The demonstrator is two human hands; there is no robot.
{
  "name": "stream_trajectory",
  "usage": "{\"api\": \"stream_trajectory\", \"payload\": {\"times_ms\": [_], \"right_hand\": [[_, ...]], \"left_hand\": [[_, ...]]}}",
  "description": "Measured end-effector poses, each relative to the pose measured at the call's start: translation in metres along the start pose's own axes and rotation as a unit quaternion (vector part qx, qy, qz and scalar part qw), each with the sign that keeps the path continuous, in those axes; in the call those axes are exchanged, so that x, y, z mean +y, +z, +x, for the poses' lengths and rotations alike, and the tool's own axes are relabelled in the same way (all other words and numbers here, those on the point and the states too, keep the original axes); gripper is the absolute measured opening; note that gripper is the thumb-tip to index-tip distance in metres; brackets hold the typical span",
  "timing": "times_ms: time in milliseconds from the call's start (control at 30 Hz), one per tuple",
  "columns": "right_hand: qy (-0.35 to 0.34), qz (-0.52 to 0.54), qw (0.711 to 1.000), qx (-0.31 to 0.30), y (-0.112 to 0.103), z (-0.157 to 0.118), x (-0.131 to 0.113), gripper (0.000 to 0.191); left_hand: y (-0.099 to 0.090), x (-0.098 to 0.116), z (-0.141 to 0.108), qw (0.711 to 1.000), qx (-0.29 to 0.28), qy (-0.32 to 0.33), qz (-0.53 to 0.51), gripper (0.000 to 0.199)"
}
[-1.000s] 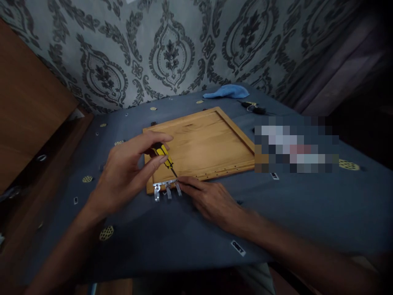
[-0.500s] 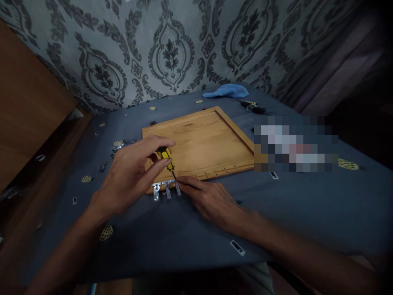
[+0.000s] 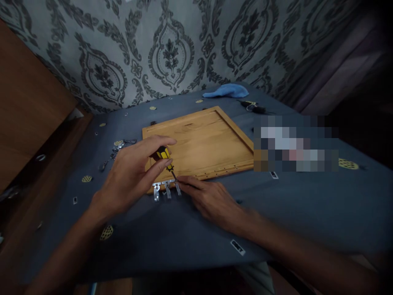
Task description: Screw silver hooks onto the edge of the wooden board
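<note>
My left hand point(image 3: 132, 172) is curled around the yellow and black handle of a screwdriver point(image 3: 166, 159), its index finger stretched over the handle's top. The screwdriver's shaft points down at the right end of a silver metal hook rail point(image 3: 167, 184) with three curved hooks. This rail lies along the near left edge of a wooden board point(image 3: 196, 143), hooks overhanging toward me. My right hand point(image 3: 211, 198) has its fingertips pressed together beside the screwdriver tip and the rail's end. What those fingertips pinch is hidden.
Left of the board lie several small metal pieces point(image 3: 118, 149). A blue cloth point(image 3: 227, 90) and a dark corded item point(image 3: 254, 107) rest at the back. At right, a patch is pixelated. Small dark holes run along the board's near edge. A patterned wall rises behind.
The screwdriver handle has tilted slightly to the left and its yellow stripes have turned. My left fingers have shifted a little; my right hand stays in place.
</note>
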State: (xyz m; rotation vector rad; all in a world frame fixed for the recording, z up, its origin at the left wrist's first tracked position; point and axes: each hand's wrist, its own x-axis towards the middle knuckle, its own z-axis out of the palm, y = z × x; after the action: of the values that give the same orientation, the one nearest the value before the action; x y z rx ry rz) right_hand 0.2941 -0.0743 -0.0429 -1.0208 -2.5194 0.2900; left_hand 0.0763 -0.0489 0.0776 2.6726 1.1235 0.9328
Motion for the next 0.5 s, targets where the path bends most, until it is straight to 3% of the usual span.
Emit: {"api": "stream_trajectory", "payload": {"times_ms": [233, 500], "right_hand": [[-0.002, 0.001, 1.0, 0.01, 0.0016, 0.0014, 0.0, 0.056], [0.0, 0.008, 1.0, -0.003, -0.0019, 0.0021, -0.0009, 0.057]], "left_hand": [[0.0025, 0.0018, 0.0035, 0.997, 0.0, 0.028, 0.076, 0.021], [-0.0034, 0.0023, 0.0018, 1.0, -0.004, -0.003, 0.021, 0.026]]}}
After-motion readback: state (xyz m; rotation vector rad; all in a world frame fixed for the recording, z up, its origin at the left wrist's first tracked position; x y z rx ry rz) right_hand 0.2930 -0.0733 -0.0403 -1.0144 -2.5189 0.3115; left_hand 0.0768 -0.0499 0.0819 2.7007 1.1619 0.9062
